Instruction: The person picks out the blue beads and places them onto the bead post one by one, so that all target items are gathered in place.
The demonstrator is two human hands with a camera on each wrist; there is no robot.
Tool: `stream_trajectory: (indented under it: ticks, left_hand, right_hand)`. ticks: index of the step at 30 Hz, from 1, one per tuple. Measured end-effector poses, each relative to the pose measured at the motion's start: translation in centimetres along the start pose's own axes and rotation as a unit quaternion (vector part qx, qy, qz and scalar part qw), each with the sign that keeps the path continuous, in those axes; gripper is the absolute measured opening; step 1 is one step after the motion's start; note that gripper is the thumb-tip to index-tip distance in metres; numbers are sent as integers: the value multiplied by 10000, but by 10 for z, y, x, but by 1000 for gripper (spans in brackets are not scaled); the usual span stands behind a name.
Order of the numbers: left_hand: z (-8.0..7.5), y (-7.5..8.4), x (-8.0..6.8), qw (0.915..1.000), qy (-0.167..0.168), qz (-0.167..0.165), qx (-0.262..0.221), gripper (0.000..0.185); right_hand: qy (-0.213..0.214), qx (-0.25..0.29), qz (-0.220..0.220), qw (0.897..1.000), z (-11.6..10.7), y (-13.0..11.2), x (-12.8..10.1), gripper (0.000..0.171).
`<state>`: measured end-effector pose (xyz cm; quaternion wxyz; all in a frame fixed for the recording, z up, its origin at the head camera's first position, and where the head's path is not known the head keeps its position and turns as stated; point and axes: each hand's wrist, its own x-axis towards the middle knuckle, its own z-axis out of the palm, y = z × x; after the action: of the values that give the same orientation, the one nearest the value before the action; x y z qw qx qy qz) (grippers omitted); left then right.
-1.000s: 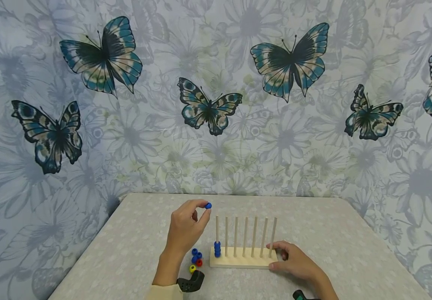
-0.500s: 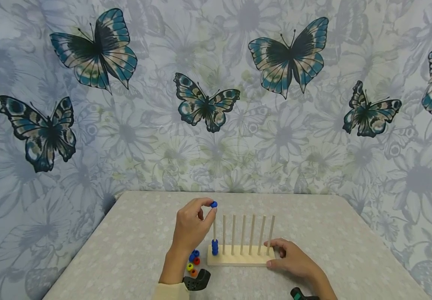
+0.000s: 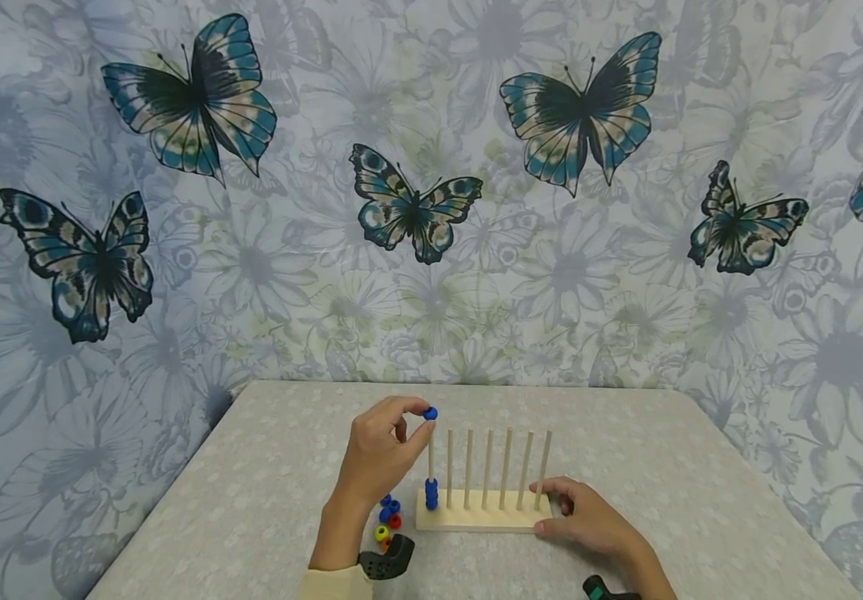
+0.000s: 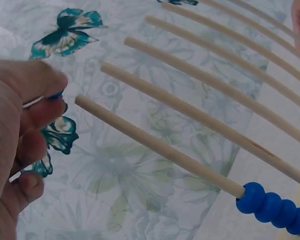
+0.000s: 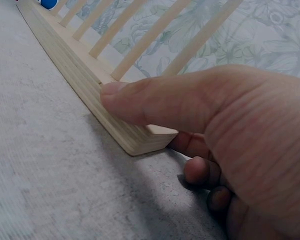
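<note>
left fingers (image 3: 407,405) pinch a blue bead (image 3: 431,413) between their tips.

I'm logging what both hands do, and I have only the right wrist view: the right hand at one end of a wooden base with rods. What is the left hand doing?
Observer: The left hand is pinching a single blue bead.
Operator: Is that bead threaded on a rod?
Observer: No. In the left wrist view, the tip of the nearest rod shows free, apart from the bead.
Operator: My view shows a bit of blue at the far end. How many beads sit on that rod?
Observer: Four blue beads, stacked one against another at its lower end.
</note>
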<state>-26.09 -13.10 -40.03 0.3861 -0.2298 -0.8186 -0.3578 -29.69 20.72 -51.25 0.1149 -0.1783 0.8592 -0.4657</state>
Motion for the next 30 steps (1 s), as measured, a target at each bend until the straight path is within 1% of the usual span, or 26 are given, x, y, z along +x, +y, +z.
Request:
stream_trajectory:
  ticks: [4, 6, 13, 17, 23, 30]
  left_hand:
    - [-3, 2, 1, 9996, -187, 46, -203, 22]
    - [-4, 2, 1, 9996, -227, 24, -162, 22]
    - [-8, 3, 0, 9982, -512, -289, 92, 19]
    - [-9, 3, -1, 9972, -664, -303, 153, 17]
    - [-8, 2, -1, 9971, -678, -277, 187, 17]
    - [-8, -1, -3, 9966, -736, -299, 225, 15]
  right_hand:
    - [-14, 30, -45, 10000, -1, 1, 0, 55]
    - [-17, 28, -52, 10000, -1, 2, 0, 55]
    - [-16, 4, -78, 10000, -1, 1, -1, 55]
    - [-35, 69, -98, 9999, -1, 0, -2, 55]
    - [-27, 127, -70, 9999, 0, -2, -3, 55]
    - [-34, 38, -26, 10000, 1, -1, -2, 55]
